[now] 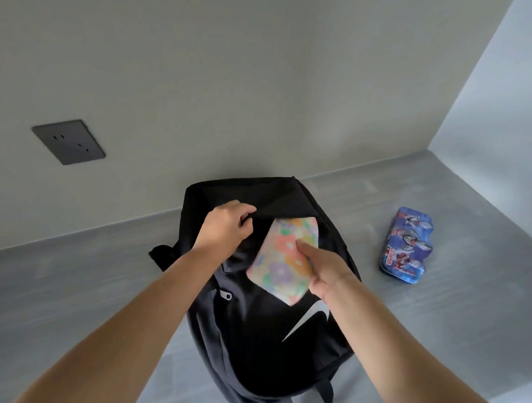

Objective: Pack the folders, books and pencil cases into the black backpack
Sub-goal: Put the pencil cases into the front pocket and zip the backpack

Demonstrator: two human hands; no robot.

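Note:
The black backpack (259, 334) with a white swoosh lies on the grey surface in the middle of the view. My left hand (226, 226) grips the upper flap of its opening and holds it up. My right hand (320, 269) holds a floral pastel pencil case (281, 259), whose far end is tucked under the lifted flap at the mouth of the bag. A blue tin pencil case (407, 244) with cartoon figures lies on the surface to the right of the bag, apart from both hands.
The grey surface (78, 288) meets a plain wall behind and another wall on the right, forming a corner. A dark wall socket (69, 142) sits on the back wall at left. A backpack strap (161, 254) sticks out at the bag's left.

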